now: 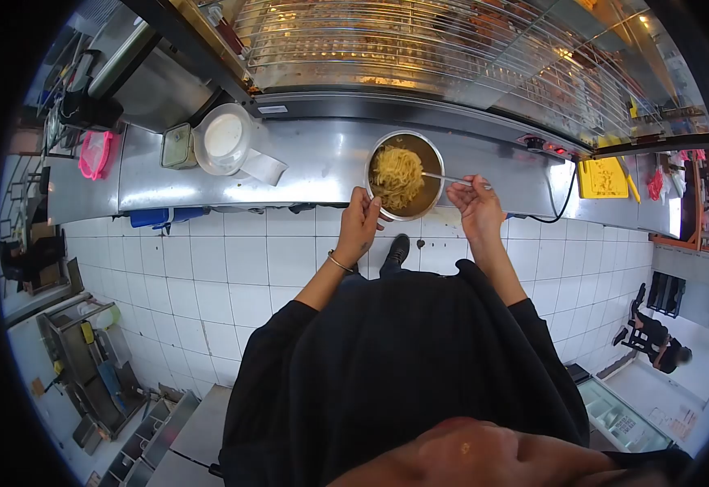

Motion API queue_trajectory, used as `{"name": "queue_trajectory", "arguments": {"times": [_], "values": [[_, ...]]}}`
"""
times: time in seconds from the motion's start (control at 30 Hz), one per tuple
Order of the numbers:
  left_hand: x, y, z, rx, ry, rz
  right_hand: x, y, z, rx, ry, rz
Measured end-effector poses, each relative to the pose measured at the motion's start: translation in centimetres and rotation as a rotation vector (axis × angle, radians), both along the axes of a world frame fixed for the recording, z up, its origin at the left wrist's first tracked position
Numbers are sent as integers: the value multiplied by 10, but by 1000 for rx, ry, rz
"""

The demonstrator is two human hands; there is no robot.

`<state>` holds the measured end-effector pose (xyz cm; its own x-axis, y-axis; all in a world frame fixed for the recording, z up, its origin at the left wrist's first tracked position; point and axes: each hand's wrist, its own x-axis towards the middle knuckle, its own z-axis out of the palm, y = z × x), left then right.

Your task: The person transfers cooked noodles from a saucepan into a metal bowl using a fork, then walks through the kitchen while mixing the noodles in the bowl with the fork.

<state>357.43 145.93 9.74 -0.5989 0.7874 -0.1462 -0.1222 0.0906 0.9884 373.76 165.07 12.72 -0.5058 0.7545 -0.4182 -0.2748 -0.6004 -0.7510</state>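
A round metal bowl (431, 206) stands at the front edge of the steel counter, with a heap of yellow noodles (399, 174) inside. My left hand (362, 213) grips the bowl's near-left rim, fingers closed on it. On the other side, my right hand (476, 204) is closed around the handle of a metal utensil (445, 178). The utensil's shaft reaches left into the noodles; its working end is buried there, so I cannot tell whether it is a fork or a spoon.
Behind the counter (314, 154) rises a lit display cabinet with wire racks (419, 40). To the left are a white round container (224, 136), a square tin (178, 148) and a pink basket (96, 154). A yellow tray (604, 178) lies right; a person (661, 341) sits far right.
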Motion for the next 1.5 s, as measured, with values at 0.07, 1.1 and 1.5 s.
{"name": "queue_trajectory", "arguments": {"times": [0.07, 1.1, 1.5], "values": [[-2, 0, -1, 13, -46, 8, 1, 6, 21, 75, 2, 1], [-9, -9, -17, 12, -146, -58, -32, 3, -17, 157, -169, 77], [-1, -8, -22, 101, -319, 63, -4, -9, 110, 1660, -598, 367]]}}
